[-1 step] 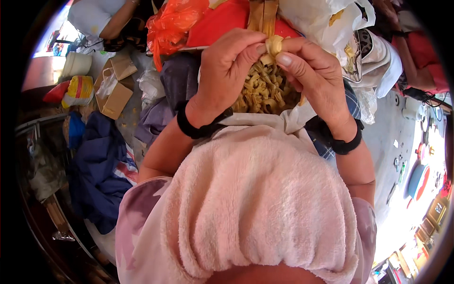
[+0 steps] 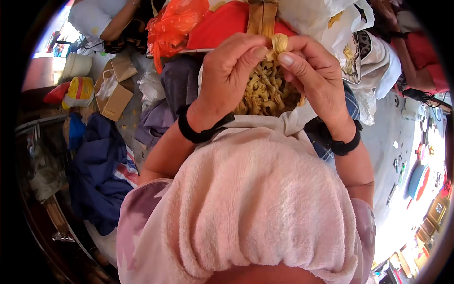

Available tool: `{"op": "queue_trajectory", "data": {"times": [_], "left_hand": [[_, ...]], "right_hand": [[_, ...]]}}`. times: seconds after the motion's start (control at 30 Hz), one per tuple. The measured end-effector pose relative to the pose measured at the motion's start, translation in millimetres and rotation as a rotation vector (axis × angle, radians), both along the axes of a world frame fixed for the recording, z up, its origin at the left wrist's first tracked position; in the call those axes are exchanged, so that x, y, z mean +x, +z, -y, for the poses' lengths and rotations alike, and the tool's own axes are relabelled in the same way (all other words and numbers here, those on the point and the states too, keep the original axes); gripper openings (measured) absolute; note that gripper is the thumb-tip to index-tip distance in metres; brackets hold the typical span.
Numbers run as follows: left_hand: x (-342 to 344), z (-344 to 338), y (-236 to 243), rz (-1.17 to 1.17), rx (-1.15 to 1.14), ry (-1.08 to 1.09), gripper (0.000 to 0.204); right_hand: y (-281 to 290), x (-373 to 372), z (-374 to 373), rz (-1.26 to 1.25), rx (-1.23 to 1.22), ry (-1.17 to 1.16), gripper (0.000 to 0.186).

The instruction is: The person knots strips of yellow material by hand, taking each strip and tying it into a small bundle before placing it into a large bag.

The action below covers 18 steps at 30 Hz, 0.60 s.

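Between my two hands is a pale yellow, pliable strip [image 2: 279, 42], folded into a loop with fine lines along it. My left hand [image 2: 231, 68] pinches one side of it between thumb and forefinger. My right hand [image 2: 314, 68] grips the other side, thumb tip pressed against the base of the loop. Directly below lies a heap of yellow-brown knotted strips [image 2: 267, 92] in a container lined with pale cloth [image 2: 288, 120] on my lap. Longer flat brown strips [image 2: 261, 19] lie just beyond my fingers, against a red surface.
An orange-red plastic bag [image 2: 175, 23] sits far left, and a white plastic bag [image 2: 312, 16] far right. An open cardboard box [image 2: 115, 99] and dark blue cloth [image 2: 99, 170] lie left. Other people's arms [image 2: 120, 21] show at the far left and far right [image 2: 409, 61].
My left hand has come down slightly. The strip's loop now stands up taller and its folds show more clearly between my fingers.
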<state>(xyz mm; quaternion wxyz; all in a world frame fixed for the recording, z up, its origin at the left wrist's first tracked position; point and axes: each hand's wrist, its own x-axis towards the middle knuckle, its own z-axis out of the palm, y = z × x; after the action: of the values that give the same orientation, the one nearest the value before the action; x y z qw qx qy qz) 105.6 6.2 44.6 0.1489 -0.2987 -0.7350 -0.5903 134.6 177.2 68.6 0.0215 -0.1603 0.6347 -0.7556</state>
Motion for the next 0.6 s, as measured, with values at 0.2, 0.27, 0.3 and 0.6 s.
{"op": "queue_trajectory", "data": {"times": [0.2,0.27,0.3,0.6], "left_hand": [[12,-7,7,-0.050,-0.357,0.097,0.029],[6,-4,0,0.068,-0.427,0.004,0.022],[6,-4,-2,0.082,-0.427,0.005,0.022],[3,12,28,0.973,0.394,-0.645,0.020]], "right_hand": [[-15,0,1,0.239,-0.074,-0.060,0.006],[-23,-6,-1,0.209,-0.031,-0.074,0.006],[-25,-5,-1,0.222,-0.031,-0.070,0.006],[-22,-16,-17,0.489,-0.400,0.012,0.039]]}}
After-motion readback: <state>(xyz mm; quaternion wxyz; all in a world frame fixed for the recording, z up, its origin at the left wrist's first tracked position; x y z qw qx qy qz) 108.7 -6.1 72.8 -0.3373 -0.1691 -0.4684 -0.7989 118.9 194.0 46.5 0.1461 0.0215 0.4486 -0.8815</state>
